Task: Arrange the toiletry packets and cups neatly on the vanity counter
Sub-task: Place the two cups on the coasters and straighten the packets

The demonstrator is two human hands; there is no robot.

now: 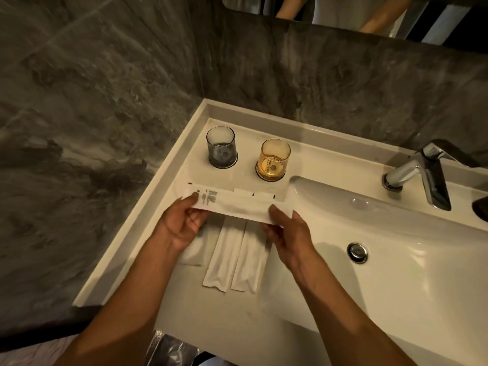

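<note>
A long white toiletry packet point(240, 206) with dark print at its left end is held crosswise just above the counter. My left hand point(182, 224) grips its left end and my right hand point(286, 233) grips its right end. Below it, two narrow white packets point(224, 260) point(249, 262) lie side by side on the white vanity counter point(184, 299). A wider packet point(192, 253) lies partly under my left wrist. More packets point(260, 195) lie behind the held one. A grey cup point(221, 146) and an amber cup point(274, 159) stand upright on round coasters at the back.
The sink basin point(396, 260) with its drain point(357, 252) lies right of the packets. A chrome faucet point(422, 173) stands at the back right. Dark marble walls point(92, 128) close the left and back. A mirror point(343, 14) hangs above.
</note>
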